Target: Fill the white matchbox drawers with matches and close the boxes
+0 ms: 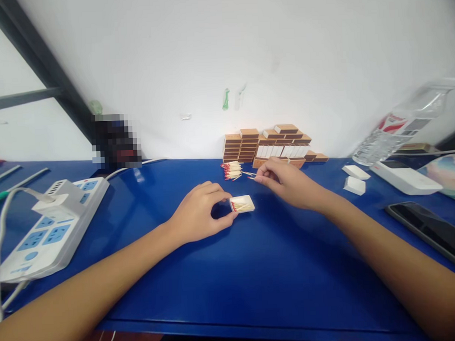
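Between the thumb and fingers of my left hand [199, 211] is the left end of a small white matchbox tray [247, 201], resting on the blue table. Several red-tipped matches [241, 207] lie inside it. My right hand [278, 177] is pinched on matches [251, 176] beyond the tray's right side; their exact number is hard to make out. Just left of those fingertips lies a pile of loose matches [232, 170], red heads mostly to the left. Behind the pile, stacked brown matchboxes [239, 147] stand against the wall.
A white power strip [61, 236] with a plugged-in charger and cables lies at left. On the right are two small white blocks [355, 185], a white box-shaped device [407, 178], a dark phone [431, 228] and a tilted plastic bottle [401, 122]. The blue table [231, 284] ends near me.
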Motion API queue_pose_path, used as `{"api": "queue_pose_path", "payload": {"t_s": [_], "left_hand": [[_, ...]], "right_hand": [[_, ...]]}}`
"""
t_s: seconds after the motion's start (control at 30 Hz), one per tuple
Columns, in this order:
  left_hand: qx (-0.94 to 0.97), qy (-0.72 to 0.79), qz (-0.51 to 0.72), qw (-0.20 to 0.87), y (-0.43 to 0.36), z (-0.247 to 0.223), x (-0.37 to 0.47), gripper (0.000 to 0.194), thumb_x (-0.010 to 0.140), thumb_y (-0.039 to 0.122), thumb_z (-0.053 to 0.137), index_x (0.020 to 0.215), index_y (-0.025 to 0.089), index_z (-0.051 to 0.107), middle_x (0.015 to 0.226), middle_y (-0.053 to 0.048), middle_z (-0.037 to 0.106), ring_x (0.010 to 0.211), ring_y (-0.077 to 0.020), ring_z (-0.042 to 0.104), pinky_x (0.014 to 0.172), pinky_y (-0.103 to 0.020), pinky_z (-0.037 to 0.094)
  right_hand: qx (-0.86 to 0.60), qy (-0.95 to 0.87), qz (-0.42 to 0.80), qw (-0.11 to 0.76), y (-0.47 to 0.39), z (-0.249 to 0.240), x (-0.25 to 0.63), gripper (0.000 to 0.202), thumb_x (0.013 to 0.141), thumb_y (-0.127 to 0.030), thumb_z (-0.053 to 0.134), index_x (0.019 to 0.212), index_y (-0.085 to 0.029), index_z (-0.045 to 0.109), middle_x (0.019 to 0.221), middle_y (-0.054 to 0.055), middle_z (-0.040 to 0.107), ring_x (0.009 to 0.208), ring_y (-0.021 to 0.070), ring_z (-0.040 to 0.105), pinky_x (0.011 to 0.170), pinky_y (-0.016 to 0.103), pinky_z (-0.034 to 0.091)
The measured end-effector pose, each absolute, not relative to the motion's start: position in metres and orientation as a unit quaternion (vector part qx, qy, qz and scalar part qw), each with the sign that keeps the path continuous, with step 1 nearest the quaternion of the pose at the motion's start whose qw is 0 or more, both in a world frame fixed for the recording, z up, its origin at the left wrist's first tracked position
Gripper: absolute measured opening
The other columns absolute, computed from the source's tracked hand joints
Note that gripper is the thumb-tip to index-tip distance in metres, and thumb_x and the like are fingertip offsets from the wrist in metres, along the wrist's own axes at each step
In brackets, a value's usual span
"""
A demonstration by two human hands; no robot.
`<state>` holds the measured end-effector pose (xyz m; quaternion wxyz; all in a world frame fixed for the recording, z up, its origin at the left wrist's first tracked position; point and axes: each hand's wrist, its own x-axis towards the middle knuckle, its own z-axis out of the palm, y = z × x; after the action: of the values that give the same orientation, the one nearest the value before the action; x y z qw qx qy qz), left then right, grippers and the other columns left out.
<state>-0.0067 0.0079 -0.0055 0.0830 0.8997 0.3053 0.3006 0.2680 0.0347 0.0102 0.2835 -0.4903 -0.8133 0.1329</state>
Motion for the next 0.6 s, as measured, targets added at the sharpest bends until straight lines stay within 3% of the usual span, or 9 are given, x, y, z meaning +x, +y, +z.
{"api": "queue_pose_path", "payload": {"t_s": [0.07,0.27,0.6], "left_hand": [[0.896,0.315,0.302,0.083,0.008,-0.006,-0.007,0.023,0.092,0.034,0.073,0.108,0.017,0.075,0.096,-0.006,0.072,0.088,-0.0216,0.064,0.083,-0.039,0.054],[0.897,0.321,0.289,0.091,0.008,-0.003,-0.008,0.02,0.091,0.033,0.073,0.104,0.018,0.074,0.096,-0.006,0.072,0.087,-0.0216,0.063,0.081,-0.039,0.053],[0.911,0.298,0.264,0.107,0.009,-0.003,-0.01,0.021,0.092,0.034,0.074,0.107,0.019,0.076,0.103,-0.006,0.071,0.094,-0.0221,0.064,0.088,-0.04,0.054]], "right_hand": [[-0.464,-0.824,0.14,0.293,0.019,0.018,0.254,0.019,0.102,-0.037,0.057,0.094,-0.021,0.063,0.096,0.007,0.064,0.085,0.0209,0.058,0.077,0.034,0.046],[-0.43,-0.865,0.155,0.205,-0.007,0.018,0.232,0.015,0.104,-0.024,0.052,0.092,-0.021,0.062,0.101,0.007,0.062,0.095,0.0209,0.059,0.083,0.034,0.047],[-0.453,-0.849,0.125,0.242,0.007,0.016,0.251,0.016,0.1,-0.033,0.061,0.091,-0.022,0.068,0.092,0.004,0.063,0.081,0.0174,0.058,0.073,0.031,0.043]]}}
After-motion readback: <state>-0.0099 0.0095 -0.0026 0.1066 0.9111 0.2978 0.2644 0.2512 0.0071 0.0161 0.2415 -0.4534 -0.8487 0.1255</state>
